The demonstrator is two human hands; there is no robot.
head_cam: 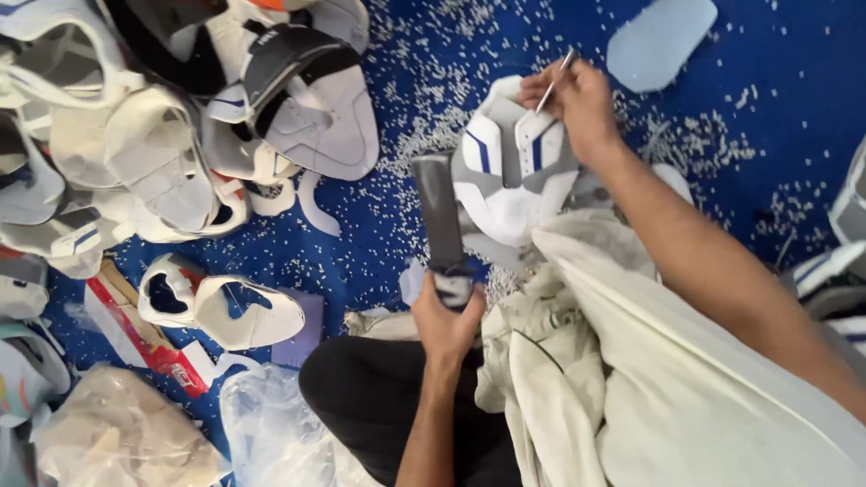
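Right now my right hand (582, 104) has its fingertips pinched shut on a thin metal needle (552, 83), which slants up toward one o'clock from the grip. Just below that pinch, at about seven o'clock from it, sits the white and grey shoe upper (512, 167) with blue stripes, and the heel of the hand rests against its top edge. My left hand (445, 317) is wrapped closed around the lower end of a dark flat tool (439, 216), whose blade stands almost straight toward twelve o'clock and ends just beside the shoe upper's left edge; I cannot tell whether the two touch. At four o'clock from the left hand a cream cloth (631, 361) lies bunched over my lap, under the right forearm. Further out, the blue floor (379, 243) is strewn with small white pellets. At ten o'clock a pile of shoe uppers (180, 117) fills the corner, one loose shoe upper piece (221, 307) lies at nine o'clock, and a pale blue insole (660, 38) lies at one o'clock.
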